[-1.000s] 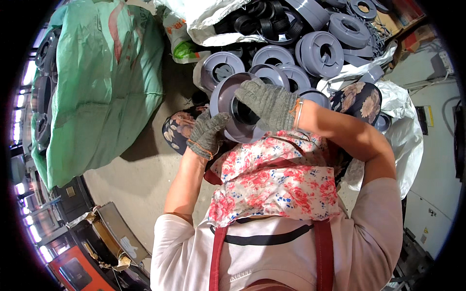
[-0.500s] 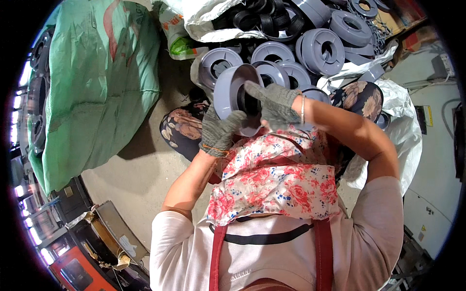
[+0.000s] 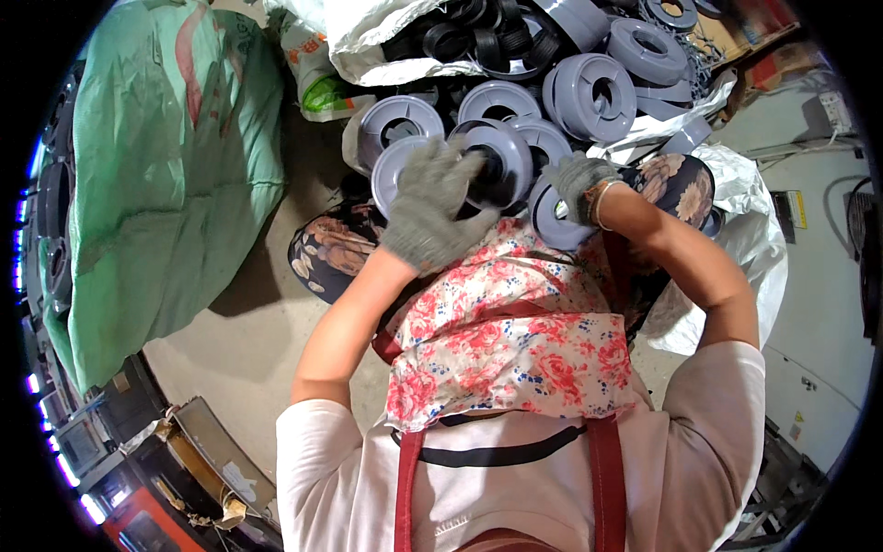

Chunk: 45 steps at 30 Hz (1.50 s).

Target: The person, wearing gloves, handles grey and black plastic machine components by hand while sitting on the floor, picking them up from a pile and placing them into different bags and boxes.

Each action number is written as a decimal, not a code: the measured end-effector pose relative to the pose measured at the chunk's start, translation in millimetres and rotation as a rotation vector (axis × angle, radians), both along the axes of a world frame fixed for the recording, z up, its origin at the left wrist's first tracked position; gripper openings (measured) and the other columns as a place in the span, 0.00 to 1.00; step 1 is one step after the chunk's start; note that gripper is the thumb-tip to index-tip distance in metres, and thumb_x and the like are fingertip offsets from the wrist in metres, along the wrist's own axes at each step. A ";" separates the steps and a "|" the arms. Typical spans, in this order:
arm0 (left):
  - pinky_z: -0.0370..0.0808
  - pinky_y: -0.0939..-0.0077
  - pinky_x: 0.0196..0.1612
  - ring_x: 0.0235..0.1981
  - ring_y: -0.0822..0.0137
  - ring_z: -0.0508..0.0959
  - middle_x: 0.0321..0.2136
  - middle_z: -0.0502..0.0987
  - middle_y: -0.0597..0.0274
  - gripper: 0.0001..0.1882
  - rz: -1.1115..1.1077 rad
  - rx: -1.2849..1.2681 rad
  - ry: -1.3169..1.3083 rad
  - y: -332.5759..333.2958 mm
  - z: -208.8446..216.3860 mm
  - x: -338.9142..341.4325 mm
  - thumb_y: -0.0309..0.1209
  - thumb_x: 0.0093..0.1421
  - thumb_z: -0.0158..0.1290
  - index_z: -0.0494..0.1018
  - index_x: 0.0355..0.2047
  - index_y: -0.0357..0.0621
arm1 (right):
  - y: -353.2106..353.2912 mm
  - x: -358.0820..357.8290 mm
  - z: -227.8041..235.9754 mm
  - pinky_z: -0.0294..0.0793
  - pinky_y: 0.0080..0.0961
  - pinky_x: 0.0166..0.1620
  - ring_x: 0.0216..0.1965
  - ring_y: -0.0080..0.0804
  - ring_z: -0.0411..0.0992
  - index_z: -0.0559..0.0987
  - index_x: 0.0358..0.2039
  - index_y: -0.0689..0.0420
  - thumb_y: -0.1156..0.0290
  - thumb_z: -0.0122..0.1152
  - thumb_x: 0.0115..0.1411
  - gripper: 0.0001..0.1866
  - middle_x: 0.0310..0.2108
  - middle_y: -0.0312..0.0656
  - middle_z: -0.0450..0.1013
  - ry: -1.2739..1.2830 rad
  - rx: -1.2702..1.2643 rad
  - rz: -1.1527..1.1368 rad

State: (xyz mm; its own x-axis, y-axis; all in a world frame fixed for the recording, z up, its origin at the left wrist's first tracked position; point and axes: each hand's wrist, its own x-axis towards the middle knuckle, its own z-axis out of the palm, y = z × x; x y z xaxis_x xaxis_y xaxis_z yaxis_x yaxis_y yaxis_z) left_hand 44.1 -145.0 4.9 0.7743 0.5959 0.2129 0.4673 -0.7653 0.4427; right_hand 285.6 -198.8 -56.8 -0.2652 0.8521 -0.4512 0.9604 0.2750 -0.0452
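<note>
The right hand (image 3: pixel 584 187) has its fingers bent over the rim of a tilted grey ring (image 3: pixel 552 233), apparently gripping it; the thumb is hidden. This ring sits just below and left of that grip, near the floral apron (image 3: pixel 515 368). The left hand (image 3: pixel 437 207) is spread wide, palm down, over a second ring (image 3: pixel 384 179); contact cannot be told. A third ring (image 3: pixel 520 161), dark inside, stands between the hands. Handling is probably surest with the right fingers along the outer wall and the thumb opposed within the bore; the left hand would steady best by closing on a rim, clear of neighbouring edges. The rings resemble rigid, satin-smooth moulded plastic, broad-flanged and circular; the gloves (image 3: pixel 423 232) are coarse grey knit. Beyond the grip, glossy black coils (image 3: pixel 487 41) lie beside a crinkled white sack (image 3: pixel 359 41).
</note>
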 end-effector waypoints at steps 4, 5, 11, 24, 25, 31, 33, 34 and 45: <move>0.53 0.60 0.59 0.57 0.52 0.59 0.50 0.66 0.54 0.20 -0.271 0.084 0.052 34.2 -54.9 67.5 0.36 0.56 0.45 0.66 0.49 0.46 | 5.3 -3.9 -23.9 0.73 0.32 0.30 0.31 0.37 0.74 0.76 0.26 0.56 0.70 0.56 0.45 0.07 0.28 0.43 0.74 -0.144 0.081 0.161; 0.52 0.60 0.59 0.56 0.52 0.59 0.49 0.67 0.53 0.19 -0.283 0.167 0.089 41.8 -77.0 76.5 0.38 0.57 0.43 0.67 0.48 0.47 | 4.2 -0.4 -28.2 0.72 0.31 0.27 0.28 0.36 0.74 0.76 0.24 0.56 0.71 0.54 0.45 0.05 0.26 0.42 0.74 -0.135 0.181 0.238; 0.50 0.62 0.59 0.52 0.57 0.66 0.43 0.72 0.50 0.20 -0.382 -0.026 0.700 55.7 -36.1 70.5 0.44 0.59 0.39 0.73 0.40 0.46 | 27.5 44.9 40.9 0.70 0.38 0.28 0.23 0.48 0.70 0.74 0.27 0.59 0.71 0.50 0.43 0.10 0.22 0.50 0.71 0.085 0.444 0.109; 0.70 0.72 0.47 0.41 0.65 0.74 0.41 0.74 0.57 0.27 -0.030 -1.262 -0.940 65.9 -16.6 -12.6 0.36 0.48 0.59 0.67 0.47 0.36 | 128.7 13.0 58.5 0.68 0.37 0.43 0.40 0.48 0.69 0.72 0.39 0.58 0.60 0.50 0.54 0.17 0.38 0.51 0.69 0.559 0.559 0.077; 0.72 0.67 0.46 0.41 0.62 0.74 0.40 0.74 0.56 0.22 0.034 -1.487 -1.055 71.1 -20.7 -16.7 0.33 0.51 0.56 0.68 0.45 0.36 | 137.2 16.6 54.4 0.67 0.37 0.43 0.43 0.45 0.68 0.73 0.41 0.55 0.63 0.50 0.53 0.16 0.42 0.49 0.68 0.478 0.356 -0.253; 0.76 0.66 0.33 0.31 0.63 0.76 0.34 0.74 0.56 0.18 0.572 -1.296 -1.007 81.5 -23.9 -1.7 0.31 0.51 0.56 0.69 0.42 0.40 | 133.1 49.6 29.1 0.60 0.37 0.51 0.48 0.39 0.64 0.77 0.34 0.54 0.68 0.46 0.51 0.12 0.40 0.43 0.70 -0.302 0.540 0.114; 0.76 0.68 0.33 0.30 0.64 0.76 0.33 0.75 0.56 0.18 0.583 -1.236 -1.011 79.1 -26.9 -8.9 0.29 0.50 0.56 0.69 0.42 0.39 | 125.6 3.5 62.8 0.61 0.36 0.51 0.47 0.42 0.64 0.76 0.35 0.57 0.65 0.54 0.49 0.14 0.42 0.47 0.68 -0.105 0.307 -0.010; 0.77 0.66 0.34 0.31 0.63 0.76 0.34 0.74 0.55 0.19 0.589 -1.262 -1.021 76.9 -22.9 -9.3 0.26 0.50 0.55 0.68 0.43 0.39 | 115.6 -7.4 62.2 0.61 0.37 0.52 0.48 0.45 0.63 0.76 0.35 0.58 0.64 0.57 0.48 0.15 0.43 0.48 0.67 0.158 0.422 -0.011; 0.76 0.72 0.35 0.32 0.65 0.76 0.33 0.75 0.58 0.16 0.412 -1.424 -1.150 67.5 -15.5 -11.7 0.24 0.48 0.56 0.70 0.39 0.38 | 104.6 -72.0 86.9 0.64 0.38 0.50 0.47 0.50 0.62 0.64 0.50 0.58 0.61 0.66 0.37 0.37 0.43 0.55 0.63 0.550 0.445 -0.131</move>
State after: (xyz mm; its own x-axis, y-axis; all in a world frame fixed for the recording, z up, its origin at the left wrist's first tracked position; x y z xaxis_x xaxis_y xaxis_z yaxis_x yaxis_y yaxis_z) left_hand 32.4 -77.5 -10.6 0.4124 0.8596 -0.3017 -0.4482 0.4798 0.7542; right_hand 213.7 -94.2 30.1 -0.2370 0.9646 0.1157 0.8571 0.2637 -0.4426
